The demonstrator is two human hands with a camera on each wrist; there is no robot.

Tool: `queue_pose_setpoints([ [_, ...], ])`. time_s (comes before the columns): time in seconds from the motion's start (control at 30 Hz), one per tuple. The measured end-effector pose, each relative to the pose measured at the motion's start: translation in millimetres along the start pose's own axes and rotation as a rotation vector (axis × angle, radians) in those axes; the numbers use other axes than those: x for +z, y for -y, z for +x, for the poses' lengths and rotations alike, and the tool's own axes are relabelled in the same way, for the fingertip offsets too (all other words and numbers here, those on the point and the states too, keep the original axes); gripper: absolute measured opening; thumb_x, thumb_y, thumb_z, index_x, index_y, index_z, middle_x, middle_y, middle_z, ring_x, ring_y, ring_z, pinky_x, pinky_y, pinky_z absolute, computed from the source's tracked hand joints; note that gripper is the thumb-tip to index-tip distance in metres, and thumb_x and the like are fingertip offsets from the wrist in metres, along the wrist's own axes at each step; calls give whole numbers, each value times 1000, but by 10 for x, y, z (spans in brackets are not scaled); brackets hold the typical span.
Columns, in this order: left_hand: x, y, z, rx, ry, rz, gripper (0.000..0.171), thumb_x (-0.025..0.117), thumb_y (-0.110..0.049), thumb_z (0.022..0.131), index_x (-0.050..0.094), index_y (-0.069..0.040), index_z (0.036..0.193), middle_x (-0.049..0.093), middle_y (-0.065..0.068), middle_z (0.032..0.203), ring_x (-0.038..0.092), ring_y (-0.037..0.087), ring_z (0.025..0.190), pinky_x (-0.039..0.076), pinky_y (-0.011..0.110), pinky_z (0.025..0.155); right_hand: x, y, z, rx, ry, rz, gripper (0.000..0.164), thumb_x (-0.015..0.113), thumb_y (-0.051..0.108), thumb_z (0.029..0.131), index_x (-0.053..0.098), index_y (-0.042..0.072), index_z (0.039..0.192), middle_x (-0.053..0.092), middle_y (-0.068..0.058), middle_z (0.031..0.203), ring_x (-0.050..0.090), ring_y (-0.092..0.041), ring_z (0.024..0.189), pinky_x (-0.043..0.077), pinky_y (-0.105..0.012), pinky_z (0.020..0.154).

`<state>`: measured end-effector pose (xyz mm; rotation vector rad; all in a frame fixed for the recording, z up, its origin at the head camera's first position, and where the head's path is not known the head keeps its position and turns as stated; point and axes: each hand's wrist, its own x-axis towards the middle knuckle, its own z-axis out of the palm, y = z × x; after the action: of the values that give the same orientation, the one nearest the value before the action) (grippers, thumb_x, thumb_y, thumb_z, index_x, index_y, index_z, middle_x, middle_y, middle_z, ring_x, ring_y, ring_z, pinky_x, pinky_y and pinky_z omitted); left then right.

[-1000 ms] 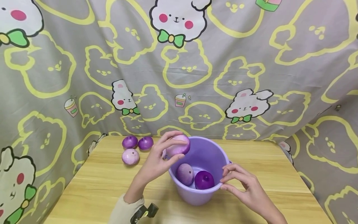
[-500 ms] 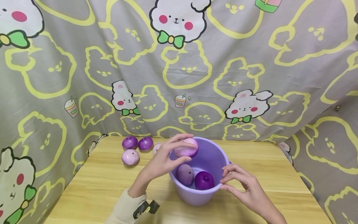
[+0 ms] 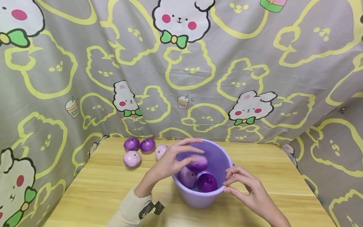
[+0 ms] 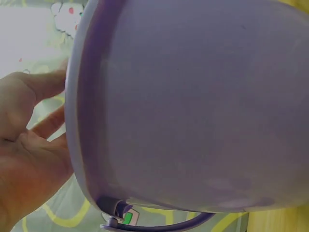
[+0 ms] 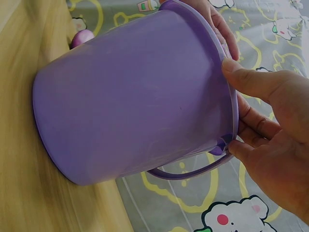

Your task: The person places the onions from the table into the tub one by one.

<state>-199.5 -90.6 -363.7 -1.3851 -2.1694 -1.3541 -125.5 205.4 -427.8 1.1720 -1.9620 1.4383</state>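
A light purple bucket (image 3: pixel 199 198) stands on the table. My left hand (image 3: pixel 173 159) reaches over its left rim, fingers spread and fairly straight. Just under that hand, inside the bucket, is a pale purple onion (image 3: pixel 199 163); the thumb tip overlaps its edge, but the fingers are apart from it. Below lie another pale onion (image 3: pixel 187 177) and a dark purple onion (image 3: pixel 207 183). With thumb and fingertips my right hand (image 3: pixel 249 189) pinches the bucket's right rim. The bucket wall (image 4: pixel 203 106) hides the left fingertips in the left wrist view.
Several more onions lie at the back left of the wooden table (image 3: pixel 255 208), among them a pale onion (image 3: pixel 132 159) and a dark onion (image 3: pixel 131 144). A patterned curtain (image 3: pixel 198 78) hangs behind. The bucket's handle (image 5: pixel 188 171) hangs down its side.
My left hand has moved right over the bucket and let go of the pale onion, which is now lower, inside the bucket. The right hand has stayed on the rim.
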Motion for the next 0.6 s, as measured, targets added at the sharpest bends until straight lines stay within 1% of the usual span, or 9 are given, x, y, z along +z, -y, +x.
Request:
queue_pose_setpoints([
  [0.1,-4,19,-20,3,-7,15,28,73,-6,95,75,-11,122,59,6,145,51,22,138,41,42,115,1,2,0,5,1,0,52,79,-28,64,73,7,102,63,-12,110,58,-19,119,47,-27,107],
  [0.23,-28,40,-53,-11,-33,10,26,73,-8,96,75,-12,121,62,6,140,54,22,134,42,41,114,-5,5,2,3,1,-1,49,79,-26,65,73,6,102,63,-13,109,58,-19,119,47,-27,107],
  [0.4,-80,73,-111,-37,-72,-7,26,73,-8,96,75,-13,121,64,5,135,56,22,131,42,40,114,-9,6,9,1,-1,6,48,80,-26,66,73,6,101,63,-12,109,58,-19,120,47,-27,107],
  [0.5,-114,94,-158,-52,-103,10,27,74,-7,94,75,-15,120,66,4,133,58,23,129,43,40,112,-3,5,10,3,1,15,48,79,-27,66,73,6,101,63,-12,109,58,-19,120,47,-27,107],
  [0.6,-148,116,-200,-61,-128,12,26,74,-6,94,75,-14,119,66,6,132,58,25,128,44,39,111,4,7,8,6,1,22,50,79,-28,65,73,6,101,62,-12,108,58,-19,120,47,-26,107],
])
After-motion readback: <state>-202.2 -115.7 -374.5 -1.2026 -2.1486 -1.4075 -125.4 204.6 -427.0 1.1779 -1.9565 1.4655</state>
